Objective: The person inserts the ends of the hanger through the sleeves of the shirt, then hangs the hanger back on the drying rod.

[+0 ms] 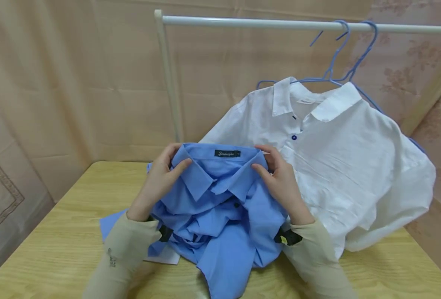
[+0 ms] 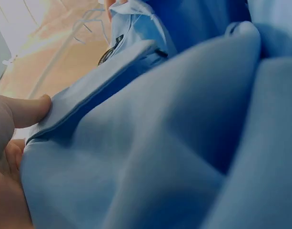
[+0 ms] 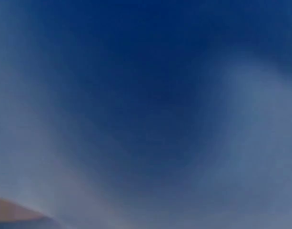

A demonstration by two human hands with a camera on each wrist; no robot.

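A blue button-up shirt [image 1: 224,224] is held up by its collar over the table, its body bunched below. My left hand [image 1: 164,174] pinches the left side of the collar, thumb in front and fingers behind. On the other side my right hand [image 1: 280,178] grips the collar the same way. A dark label [image 1: 227,153] shows inside the neck between the hands. In the left wrist view the thumb [image 2: 29,112] presses on the collar edge, and blue cloth [image 2: 136,143] fills most of the picture. Blurred blue fabric [image 3: 146,119] covers nearly all of the right wrist view.
A white shirt [image 1: 340,166] hangs at the right on a blue hanger, its hem over the table. Two blue hangers [image 1: 366,50] hook on a white rail [image 1: 243,21]. The wooden table [image 1: 67,232] bears a pale flat piece [image 1: 168,256] beside the blue shirt. Beige curtains [image 1: 104,74] stand behind.
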